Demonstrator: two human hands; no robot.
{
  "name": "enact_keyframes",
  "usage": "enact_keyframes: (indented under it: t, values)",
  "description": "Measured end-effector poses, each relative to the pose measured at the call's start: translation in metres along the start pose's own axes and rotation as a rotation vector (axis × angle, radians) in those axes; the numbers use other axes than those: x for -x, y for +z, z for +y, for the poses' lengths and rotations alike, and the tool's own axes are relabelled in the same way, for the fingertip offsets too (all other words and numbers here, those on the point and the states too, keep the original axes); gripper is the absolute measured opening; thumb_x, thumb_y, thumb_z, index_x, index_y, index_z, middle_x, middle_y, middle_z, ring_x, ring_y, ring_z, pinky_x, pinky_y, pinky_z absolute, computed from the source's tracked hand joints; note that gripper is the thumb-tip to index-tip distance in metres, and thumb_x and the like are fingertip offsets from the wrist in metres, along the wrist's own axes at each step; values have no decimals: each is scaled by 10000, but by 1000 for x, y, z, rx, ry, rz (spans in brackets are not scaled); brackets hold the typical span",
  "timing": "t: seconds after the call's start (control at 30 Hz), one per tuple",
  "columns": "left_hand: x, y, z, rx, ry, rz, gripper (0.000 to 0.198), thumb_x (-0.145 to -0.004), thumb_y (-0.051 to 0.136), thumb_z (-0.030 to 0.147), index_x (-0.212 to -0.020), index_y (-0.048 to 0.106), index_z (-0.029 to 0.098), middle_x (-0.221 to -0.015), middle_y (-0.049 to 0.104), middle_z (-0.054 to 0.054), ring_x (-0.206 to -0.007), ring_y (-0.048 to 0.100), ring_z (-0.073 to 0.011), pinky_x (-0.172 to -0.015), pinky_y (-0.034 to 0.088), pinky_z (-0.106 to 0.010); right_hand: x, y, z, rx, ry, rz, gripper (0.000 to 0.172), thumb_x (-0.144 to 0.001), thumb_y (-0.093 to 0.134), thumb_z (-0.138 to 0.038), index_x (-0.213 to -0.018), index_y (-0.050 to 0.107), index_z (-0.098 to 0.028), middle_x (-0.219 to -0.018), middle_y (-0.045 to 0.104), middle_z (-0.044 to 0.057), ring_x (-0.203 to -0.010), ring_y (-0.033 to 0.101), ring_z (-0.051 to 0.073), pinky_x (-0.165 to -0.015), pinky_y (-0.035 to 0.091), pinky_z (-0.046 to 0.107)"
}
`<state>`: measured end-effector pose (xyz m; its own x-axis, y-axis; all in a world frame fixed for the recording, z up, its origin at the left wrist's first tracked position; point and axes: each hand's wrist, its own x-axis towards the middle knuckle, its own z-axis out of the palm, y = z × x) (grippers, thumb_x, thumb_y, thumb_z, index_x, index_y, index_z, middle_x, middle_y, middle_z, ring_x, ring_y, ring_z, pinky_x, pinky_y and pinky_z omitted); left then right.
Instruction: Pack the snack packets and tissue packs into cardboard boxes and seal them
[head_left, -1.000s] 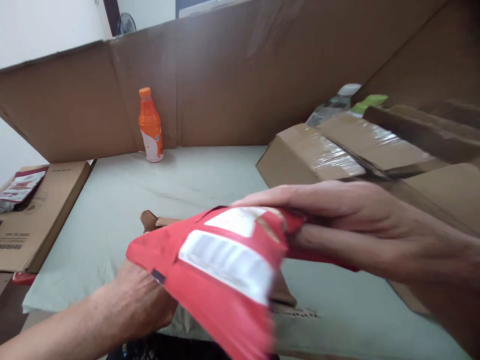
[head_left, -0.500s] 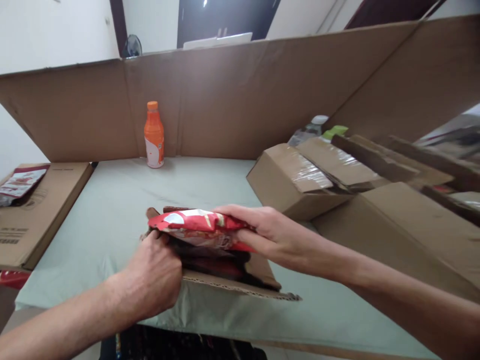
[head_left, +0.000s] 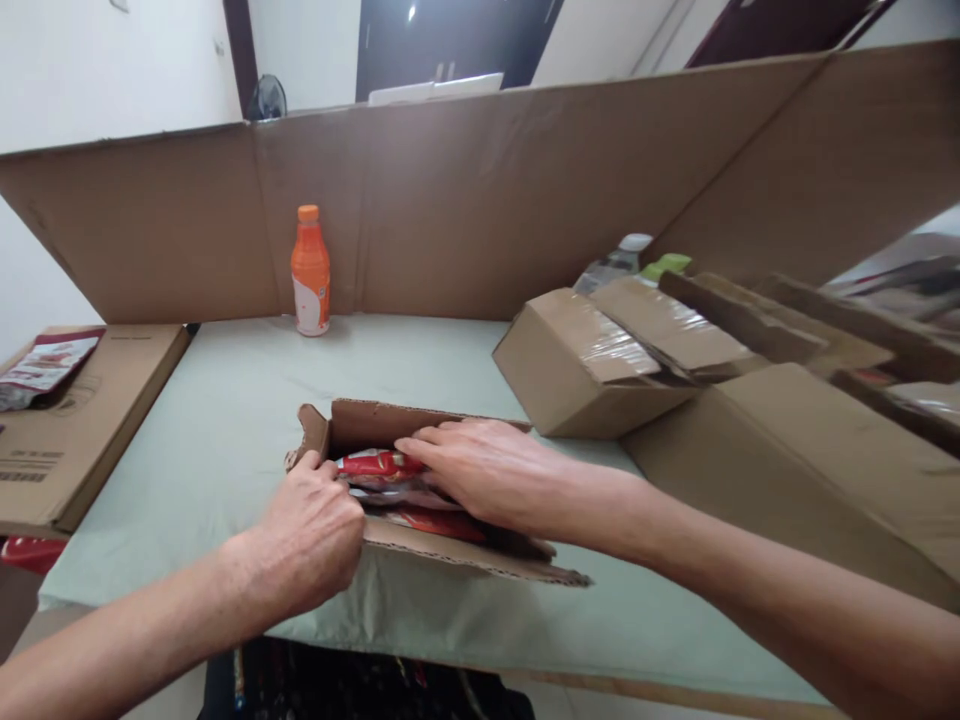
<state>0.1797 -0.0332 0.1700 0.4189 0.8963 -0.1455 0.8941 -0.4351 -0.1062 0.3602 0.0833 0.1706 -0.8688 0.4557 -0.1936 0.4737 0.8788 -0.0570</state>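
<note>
A small open cardboard box (head_left: 431,412) stands near the front of the table, its flaps raised. My left hand (head_left: 319,520) is closed on the box's left edge, with the fingertips partly hidden. Inside the box lies a red packet (head_left: 375,466), shiny and soft-looking. My right hand (head_left: 487,470) reaches into the box from the right, its fingers bent over the packet and the thumb out of sight. Beneath that packet, more silver and red packaging (head_left: 431,521) shows near the front wall.
An orange bottle (head_left: 310,275) stands at the back against a cardboard screen (head_left: 450,210). Taped cardboard boxes (head_left: 577,370) crowd the right side, with a clear bottle (head_left: 611,265) behind them. At left, a pouch (head_left: 49,365) lies on a flat carton (head_left: 112,420).
My right hand has lowered the red packet from above the box's opening down into it. My left hand stays on the box's left edge.
</note>
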Motion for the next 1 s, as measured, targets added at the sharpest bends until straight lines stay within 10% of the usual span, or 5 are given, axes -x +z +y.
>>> enact_keyframes:
  t: [0.2,0.4,0.57,0.8,1.0]
  values:
    - [6,-1,-6,20,52,111,113,-812,617,113,-775,723,128,-865,752,-151,-922,692,-321,-836,569,-477,15,-4,8,-104,-79,-17,315,-942,462,-105,-991,767,-170,-1007,786,115,-907,737,272,-808,550,376]
    - [51,29,-11,277,-117,679,698,-933,605,164,-1565,312,204,-1624,373,-204,-1516,351,-342,-1168,425,-575,79,14,27,-361,-53,656,352,-997,468,-234,-1199,738,-334,-1113,793,60,-1030,732,272,-878,596,432]
    - [50,74,-6,601,-292,714,679,-995,556,298,-1596,249,235,-1489,565,-184,-1365,572,-312,-1075,538,-527,94,46,33,-453,-6,515,371,-1045,400,-342,-1148,752,-278,-1111,797,69,-993,748,264,-825,630,424]
    - [27,72,-12,486,-116,921,371,-949,627,191,-1320,620,200,-1276,706,-142,-1205,657,-253,-1029,555,-418,72,48,49,-391,60,868,406,-1022,509,-423,-1357,630,-228,-1436,641,125,-1316,603,291,-1075,517,484]
    - [25,71,-11,600,46,923,252,-907,615,103,-1134,656,206,-1084,774,-91,-1108,712,-237,-1007,569,-411,27,51,68,-460,275,586,376,-991,452,-434,-748,658,-234,-693,721,36,-628,664,213,-633,532,343]
